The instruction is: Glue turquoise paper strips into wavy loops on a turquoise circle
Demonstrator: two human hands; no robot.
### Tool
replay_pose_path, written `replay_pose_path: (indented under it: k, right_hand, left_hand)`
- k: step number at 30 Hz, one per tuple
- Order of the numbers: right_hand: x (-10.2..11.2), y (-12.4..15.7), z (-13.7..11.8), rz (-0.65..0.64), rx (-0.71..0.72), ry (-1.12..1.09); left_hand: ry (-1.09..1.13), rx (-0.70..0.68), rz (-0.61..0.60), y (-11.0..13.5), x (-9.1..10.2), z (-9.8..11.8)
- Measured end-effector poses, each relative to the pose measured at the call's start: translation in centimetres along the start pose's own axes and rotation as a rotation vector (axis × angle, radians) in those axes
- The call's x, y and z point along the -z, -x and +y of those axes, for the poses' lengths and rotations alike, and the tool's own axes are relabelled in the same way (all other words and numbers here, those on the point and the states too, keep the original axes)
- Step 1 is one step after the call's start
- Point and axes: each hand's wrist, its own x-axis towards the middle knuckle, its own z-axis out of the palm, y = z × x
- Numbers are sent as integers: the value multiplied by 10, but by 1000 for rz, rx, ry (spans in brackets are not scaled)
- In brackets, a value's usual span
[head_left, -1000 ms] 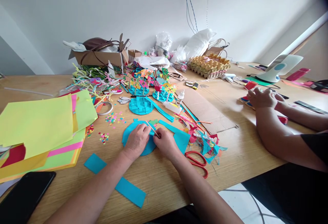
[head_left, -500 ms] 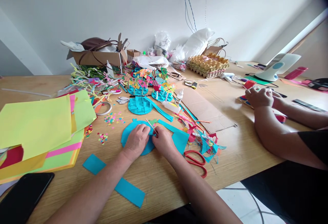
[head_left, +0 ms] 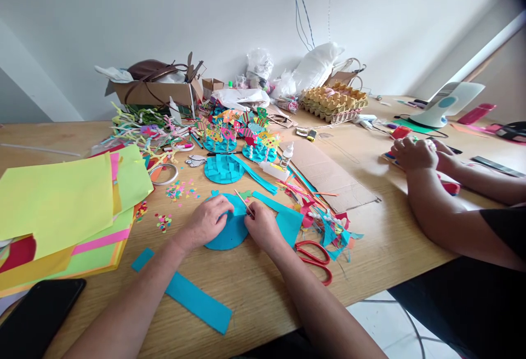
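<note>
A blue foam or paper disc [head_left: 228, 238] lies flat on the wooden table in front of me. Over its left part rests my left hand [head_left: 205, 219], its fingers bent and the thumb apart, with nothing visible in it. At the disc's right edge, my right hand [head_left: 262, 226] pinches a thin wooden stick [head_left: 241, 199], tilted up to the left. Beside that hand is a cut blue sheet [head_left: 291, 223]. Red-handled scissors [head_left: 315, 260] lie to its right. A blue strip [head_left: 201, 301] lies near my left forearm.
Behind the disc are a woven-looking blue disc [head_left: 224, 169], a glue bottle [head_left: 274, 170] and decorated fish pieces [head_left: 257, 129]. Coloured sheets [head_left: 57, 194] and a phone [head_left: 45, 315] sit left. Cardboard [head_left: 329, 175] lies right, near a co-worker's hands [head_left: 417, 153].
My left hand has drawn back leftward from the stick, its thumb and fingers now parted, uncovering more of the disc. My right hand keeps holding the stick in about the same place.
</note>
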Motion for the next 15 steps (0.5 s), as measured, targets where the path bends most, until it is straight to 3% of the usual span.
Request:
replay_pose_path:
  k: [15]
  right_hand:
    - [-3,1,-1,-8,-19,15]
  left_hand:
    - [-63,12,-107,2,-17,2]
